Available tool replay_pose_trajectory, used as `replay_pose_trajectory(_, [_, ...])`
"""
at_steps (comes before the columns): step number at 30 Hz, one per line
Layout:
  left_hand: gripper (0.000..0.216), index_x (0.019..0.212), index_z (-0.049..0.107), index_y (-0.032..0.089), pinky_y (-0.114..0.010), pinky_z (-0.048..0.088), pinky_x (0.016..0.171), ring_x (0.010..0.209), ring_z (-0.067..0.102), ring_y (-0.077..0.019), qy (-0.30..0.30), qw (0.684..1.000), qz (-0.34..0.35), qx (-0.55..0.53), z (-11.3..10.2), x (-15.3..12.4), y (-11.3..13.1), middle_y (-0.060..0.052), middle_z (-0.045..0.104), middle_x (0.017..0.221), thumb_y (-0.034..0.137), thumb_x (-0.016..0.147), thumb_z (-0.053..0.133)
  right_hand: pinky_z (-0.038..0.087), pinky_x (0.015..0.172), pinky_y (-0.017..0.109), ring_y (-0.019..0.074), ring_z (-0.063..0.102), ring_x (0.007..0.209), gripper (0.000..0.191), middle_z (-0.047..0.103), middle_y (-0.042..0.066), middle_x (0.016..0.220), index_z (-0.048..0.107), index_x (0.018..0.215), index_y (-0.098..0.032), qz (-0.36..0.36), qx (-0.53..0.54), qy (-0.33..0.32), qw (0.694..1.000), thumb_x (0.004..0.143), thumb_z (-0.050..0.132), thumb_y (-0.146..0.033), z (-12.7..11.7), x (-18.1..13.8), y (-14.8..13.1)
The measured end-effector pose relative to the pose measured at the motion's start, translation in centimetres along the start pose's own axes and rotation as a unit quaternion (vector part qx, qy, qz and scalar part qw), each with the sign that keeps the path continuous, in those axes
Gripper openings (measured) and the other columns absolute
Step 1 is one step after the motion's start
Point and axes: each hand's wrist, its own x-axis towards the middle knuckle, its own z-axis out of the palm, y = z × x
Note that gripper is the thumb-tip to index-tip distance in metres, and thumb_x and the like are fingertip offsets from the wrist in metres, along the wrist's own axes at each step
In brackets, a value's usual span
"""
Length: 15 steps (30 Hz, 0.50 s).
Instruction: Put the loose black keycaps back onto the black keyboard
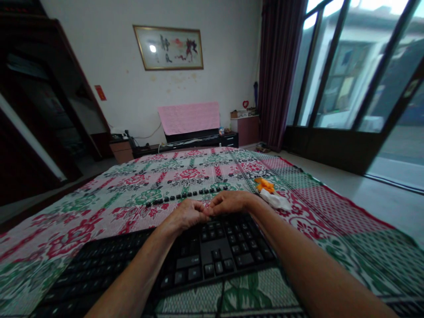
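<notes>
A black keyboard (215, 248) lies across the patterned cloth in front of me, partly covered by my forearms. My left hand (189, 214) is closed in a pinch at its far edge. Beside it, my right hand (230, 202) is pinched too, the fingertips of both meeting just above the keyboard's top rows. Whatever lies between the fingertips is too small or hidden to make out. Just beyond my hands, several loose black keycaps (189, 194) form a slanting line on the cloth.
An orange cloth (265, 185) and a crumpled white tissue (275, 200) lie right of my right hand. The red, green and white patterned cloth (115, 194) covers the surface beneath. A low cabinet (229, 140) and a pink-draped object (189, 118) stand by the far wall.
</notes>
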Motion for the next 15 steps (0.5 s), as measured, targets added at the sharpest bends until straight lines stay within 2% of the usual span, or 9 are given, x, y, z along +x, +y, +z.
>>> replay_pose_trajectory(4, [0.012, 0.06, 0.06, 0.015, -0.017, 0.027, 0.043, 0.043, 0.037, -0.005, -0.008, 1.0, 0.002, 0.002, -0.1, -0.3, 0.3, 0.006, 0.049, 0.047, 0.02, 0.051, 0.055, 0.035, 0.061, 0.019, 0.0081, 0.048, 0.065, 0.033, 0.06, -0.002, 0.078, 0.06, 0.091, -0.02, -0.043, 0.055, -0.007, 0.998, 0.063, 0.055, -0.036, -0.6, -0.8, 0.5])
replay_pose_trajectory(8, [0.011, 0.06, 0.059, 0.015, -0.017, 0.026, 0.042, 0.043, 0.037, -0.0053, -0.009, 1.0, -0.005, -0.001, 0.0, -0.7, 0.6, 0.006, 0.049, 0.047, 0.022, 0.052, 0.055, 0.035, 0.064, 0.019, 0.0093, 0.049, 0.069, 0.035, 0.06, -0.002, 0.08, 0.06, 0.091, -0.02, -0.047, 0.0, -0.033, 0.998, 0.059, 0.06, -0.032, -1.3, -1.8, 0.1])
replay_pose_trajectory(12, [0.01, 0.058, 0.057, 0.016, -0.018, 0.025, 0.041, 0.041, 0.036, -0.0054, -0.01, 1.0, -0.005, -0.017, 0.0, -0.6, 0.3, 0.006, 0.048, 0.047, 0.023, 0.051, 0.056, 0.035, 0.058, 0.019, 0.0099, 0.049, 0.066, 0.032, 0.06, -0.002, 0.074, 0.062, 0.086, -0.02, -0.018, -0.081, -0.018, 0.996, 0.057, 0.06, -0.033, -1.4, -2.1, -0.6])
replay_pose_trajectory(15, [0.013, 0.061, 0.059, 0.016, -0.018, 0.026, 0.041, 0.042, 0.037, -0.0055, -0.023, 0.999, 0.001, -0.026, -0.2, -0.3, -0.3, 0.005, 0.049, 0.048, 0.024, 0.051, 0.056, 0.035, 0.057, 0.019, 0.0098, 0.05, 0.065, 0.029, 0.059, -0.003, 0.073, 0.062, 0.085, -0.02, -0.02, -0.1, -0.012, 0.995, 0.058, 0.059, -0.031, -1.2, -2.0, -0.8])
